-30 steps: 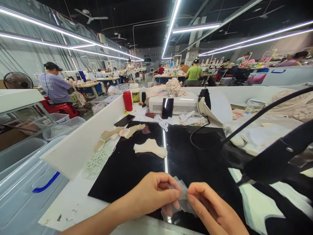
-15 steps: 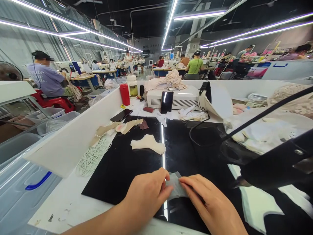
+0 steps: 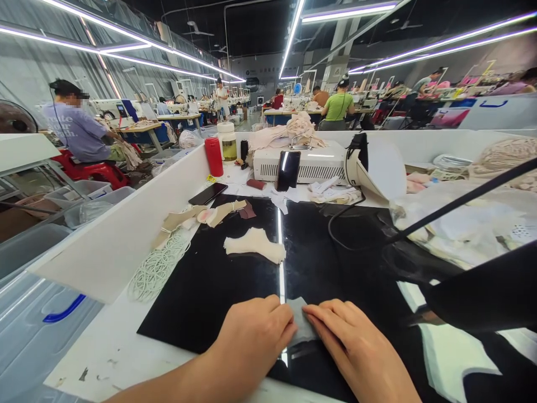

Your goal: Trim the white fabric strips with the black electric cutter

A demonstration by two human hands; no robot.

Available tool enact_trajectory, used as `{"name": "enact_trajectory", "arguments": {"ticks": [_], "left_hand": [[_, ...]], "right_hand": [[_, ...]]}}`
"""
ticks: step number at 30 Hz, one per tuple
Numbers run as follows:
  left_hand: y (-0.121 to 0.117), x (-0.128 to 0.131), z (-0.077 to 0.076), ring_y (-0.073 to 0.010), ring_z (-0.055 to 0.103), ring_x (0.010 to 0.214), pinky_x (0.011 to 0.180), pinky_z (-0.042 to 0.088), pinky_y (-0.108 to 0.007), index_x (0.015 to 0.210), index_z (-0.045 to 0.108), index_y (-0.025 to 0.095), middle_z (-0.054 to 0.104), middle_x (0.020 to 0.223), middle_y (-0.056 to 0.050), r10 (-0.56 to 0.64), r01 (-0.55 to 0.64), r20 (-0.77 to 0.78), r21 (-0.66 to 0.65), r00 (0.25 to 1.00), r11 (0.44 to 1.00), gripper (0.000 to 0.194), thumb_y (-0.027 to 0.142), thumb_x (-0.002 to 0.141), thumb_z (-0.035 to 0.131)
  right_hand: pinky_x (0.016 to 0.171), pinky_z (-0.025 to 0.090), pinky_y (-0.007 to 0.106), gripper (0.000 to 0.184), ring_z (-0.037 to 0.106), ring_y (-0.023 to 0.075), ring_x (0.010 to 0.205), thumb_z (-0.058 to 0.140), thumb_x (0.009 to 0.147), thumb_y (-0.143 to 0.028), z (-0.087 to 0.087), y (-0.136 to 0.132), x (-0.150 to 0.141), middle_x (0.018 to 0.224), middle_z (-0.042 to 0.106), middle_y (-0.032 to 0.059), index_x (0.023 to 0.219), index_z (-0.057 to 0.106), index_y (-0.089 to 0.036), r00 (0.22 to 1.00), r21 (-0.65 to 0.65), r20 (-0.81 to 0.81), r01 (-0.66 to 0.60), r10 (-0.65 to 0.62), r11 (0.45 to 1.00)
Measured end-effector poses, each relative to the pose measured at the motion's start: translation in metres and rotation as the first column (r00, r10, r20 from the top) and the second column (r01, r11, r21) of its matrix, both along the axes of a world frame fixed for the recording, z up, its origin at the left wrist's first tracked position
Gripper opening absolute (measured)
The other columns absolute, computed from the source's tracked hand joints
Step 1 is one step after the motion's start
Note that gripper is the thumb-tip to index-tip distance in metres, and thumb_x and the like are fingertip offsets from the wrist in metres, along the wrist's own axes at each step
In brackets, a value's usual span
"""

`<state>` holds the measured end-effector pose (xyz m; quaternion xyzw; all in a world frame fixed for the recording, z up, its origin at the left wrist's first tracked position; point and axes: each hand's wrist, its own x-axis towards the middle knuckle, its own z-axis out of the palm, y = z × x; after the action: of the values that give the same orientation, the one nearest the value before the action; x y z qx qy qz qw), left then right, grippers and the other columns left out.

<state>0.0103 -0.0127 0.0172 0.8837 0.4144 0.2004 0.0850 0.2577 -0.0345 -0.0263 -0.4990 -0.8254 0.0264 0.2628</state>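
I count my two hands (image 3: 254, 338) (image 3: 356, 341), two phones (image 3: 207, 194) (image 3: 288, 170), one clear jar (image 3: 227, 146) and one vented white box (image 3: 316, 176).

Garment sewing workshop. Evidence: white sewing machine (image 3: 109, 104) on wood-edged tabletop (image 3: 145, 128), left; seated people in lilac T-shirt (image 3: 78, 133) and lime-green T-shirt (image 3: 338, 106) at work stations; long white tube light (image 3: 292, 36) overhead; cream cut-fabric piece (image 3: 254, 245), foreground.
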Motion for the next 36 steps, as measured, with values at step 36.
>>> {"name": "enact_trajectory", "arguments": {"ticks": [36], "left_hand": [[-0.002, 0.004, -0.013, -0.0192, 0.079, 0.109, 0.107, 0.064, -0.033, 0.119, 0.070, 0.012, 0.082, 0.117, -0.007, -0.256, 0.217, 0.077, 0.338, 0.964, 0.916, 0.015, 0.008, 0.116, 0.056]], "right_hand": [[0.072, 0.067, 0.030, 0.024, 0.078, 0.0196, 0.084, 0.054, 0.121, -0.033, -0.006, 0.001, -0.003, 0.100, 0.078, 0.0034, 0.121, 0.077, -0.029, 1.000, 0.057, -0.012, -0.004, 0.005, 0.998]]}}
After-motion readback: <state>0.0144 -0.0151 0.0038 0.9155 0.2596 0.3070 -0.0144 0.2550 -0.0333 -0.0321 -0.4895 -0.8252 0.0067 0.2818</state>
